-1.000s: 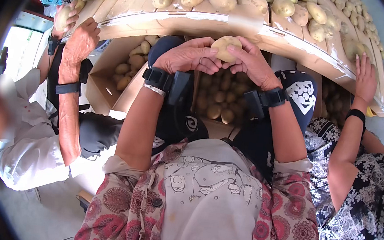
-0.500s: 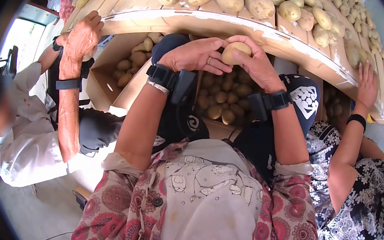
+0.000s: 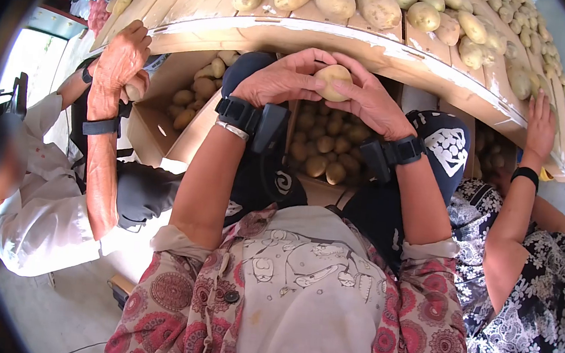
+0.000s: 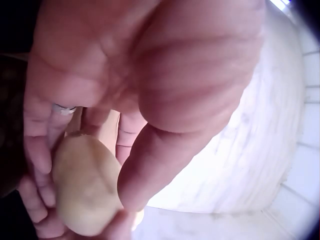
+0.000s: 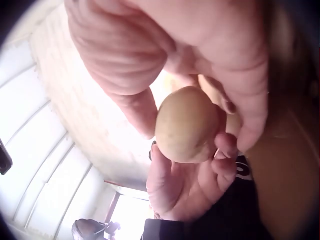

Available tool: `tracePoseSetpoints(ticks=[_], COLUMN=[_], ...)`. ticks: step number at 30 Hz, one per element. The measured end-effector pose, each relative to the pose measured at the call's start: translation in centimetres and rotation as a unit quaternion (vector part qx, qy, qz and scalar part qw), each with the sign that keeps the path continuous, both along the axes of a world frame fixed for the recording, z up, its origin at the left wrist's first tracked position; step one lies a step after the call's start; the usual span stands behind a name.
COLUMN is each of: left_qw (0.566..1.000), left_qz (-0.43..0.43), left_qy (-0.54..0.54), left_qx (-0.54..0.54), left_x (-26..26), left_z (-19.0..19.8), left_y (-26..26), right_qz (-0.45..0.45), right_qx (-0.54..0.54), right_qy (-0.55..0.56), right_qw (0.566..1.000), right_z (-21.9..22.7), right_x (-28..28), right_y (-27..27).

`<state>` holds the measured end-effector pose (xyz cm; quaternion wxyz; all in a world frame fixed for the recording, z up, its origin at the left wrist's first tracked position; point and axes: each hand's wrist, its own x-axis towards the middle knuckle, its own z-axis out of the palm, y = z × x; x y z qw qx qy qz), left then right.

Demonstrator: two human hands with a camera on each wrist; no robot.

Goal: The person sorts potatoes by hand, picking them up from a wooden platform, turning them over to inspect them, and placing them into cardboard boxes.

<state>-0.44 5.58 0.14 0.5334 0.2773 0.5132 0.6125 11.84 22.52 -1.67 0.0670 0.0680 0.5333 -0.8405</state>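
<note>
A pale yellow potato (image 3: pixel 333 83) is between both hands, just below the front edge of the cardboard-covered table in the head view. My left hand (image 3: pixel 282 81), with a ring on one finger, grips its left side, thumb on the near face. On the other side my right hand (image 3: pixel 374 102) holds it with thumb and curled fingers. The left wrist view shows the potato (image 4: pixel 86 185) against the left thumb and fingers. In the right wrist view the potato (image 5: pixel 186 125) touches the right thumb, with the left fingers below it.
Many potatoes (image 3: pixel 335 0) lie along the table (image 3: pixel 255 32). Under it, between the knees, is a container of potatoes (image 3: pixel 324 144); a cardboard box (image 3: pixel 149 117) of potatoes stands to the left. Seated people's arms are close by, left (image 3: pixel 99 159) and right (image 3: pixel 516 192).
The potato moved right into my right hand, then back toward the middle, where my left hand holds it again. At the left, the neighbour's far hand has come down from the table edge.
</note>
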Motion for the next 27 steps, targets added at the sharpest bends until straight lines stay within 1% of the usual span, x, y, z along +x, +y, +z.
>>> tracePoseSetpoints(ticks=[4, 6, 7, 9, 10, 12, 15, 16, 18, 22, 24, 25, 27], left_qw=[0.999, 0.991, 0.991, 0.992, 0.992, 0.981, 0.978, 0.979, 0.982, 0.983, 0.983, 0.983, 0.982], left_qz=[-0.011, -0.022, -0.021, 0.011, 0.011, 0.068, 0.083, 0.084, 0.069, 0.055, 0.045, 0.044, 0.045], left_qy=[-0.005, -0.084, -0.084, -0.087, -0.084, -0.121, -0.118, -0.117, -0.116, -0.112, -0.117, -0.115, -0.119], left_qx=[0.036, 0.104, 0.105, 0.092, 0.092, 0.137, 0.148, 0.145, 0.134, 0.135, 0.136, 0.137, 0.139], left_x=[-1.0, -1.2, -1.2, -1.3, -1.4, -1.2, -1.2, -1.2, -1.2, -1.5, -1.5, -1.5, -1.5], left_z=[-0.6, -0.3, -0.2, 0.2, 0.3, 0.5, 0.4, 0.2, 0.0, 0.0, 0.0, 0.1, 0.1], left_y=[-0.1, -0.3, -0.3, -0.6, -0.8, -0.8, -0.6, -0.6, -0.4, -0.3, -0.3, -0.3, -0.3], right_qz=[0.026, 0.003, 0.004, 0.002, 0.003, -0.01, -0.025, -0.025, -0.08, -0.094, -0.055, -0.056, 0.0], right_qx=[0.021, 0.009, 0.009, -0.005, -0.004, 0.076, 0.077, 0.075, 0.127, 0.117, 0.171, 0.172, 0.181], right_qy=[-0.023, -0.025, -0.025, -0.065, -0.062, -0.104, -0.112, -0.112, -0.137, -0.133, -0.142, -0.141, -0.156], right_qw=[0.999, 1.0, 1.0, 0.998, 0.998, 0.992, 0.99, 0.991, 0.979, 0.98, 0.973, 0.973, 0.971], right_z=[0.3, 0.7, 0.5, -0.3, -0.7, -1.3, -2.4, -2.7, -3.0, -2.6, -2.7, -2.6, -2.2], right_x=[0.1, 0.2, 0.2, 0.0, -0.1, -0.1, -0.3, -0.4, -0.7, -0.8, -1.0, -1.0, -0.9], right_y=[0.4, 0.6, 0.8, 1.5, 1.5, 1.7, 1.9, 2.0, 2.4, 2.7, 2.6, 2.4, 1.8])
